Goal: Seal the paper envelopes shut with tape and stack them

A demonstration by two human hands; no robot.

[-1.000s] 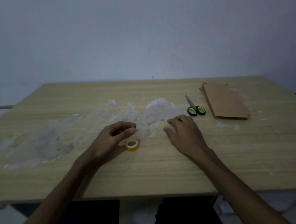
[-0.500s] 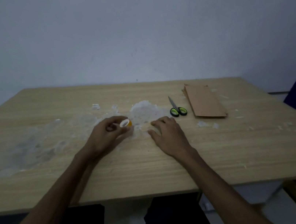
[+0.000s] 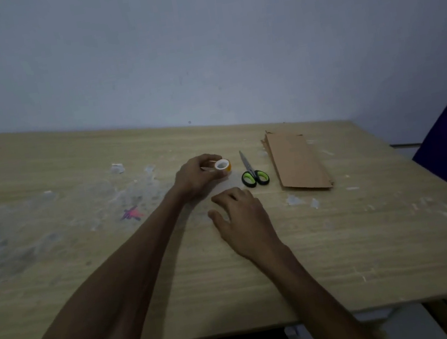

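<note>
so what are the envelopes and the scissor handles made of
Envelopes: brown kraft-type paper, matte; flat, with a ragged far edge. Scissors: handles look like black plastic with green inserts, possibly rubbery; blades grey, seemingly metal.

Both forearms are showing bare, no sleeves reaching into view. Left hand [image 3: 193, 178] and right hand [image 3: 243, 220] are wearing no gloves, rings or watch. Dark trousers are showing below.

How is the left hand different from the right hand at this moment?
The left hand grips the small yellow tape roll; the right hand holds nothing. The left hand reaches farther, near the green-handled scissors; the right hand is nearer the person, fingers loosely bent. Both are over the light wooden table.
</note>
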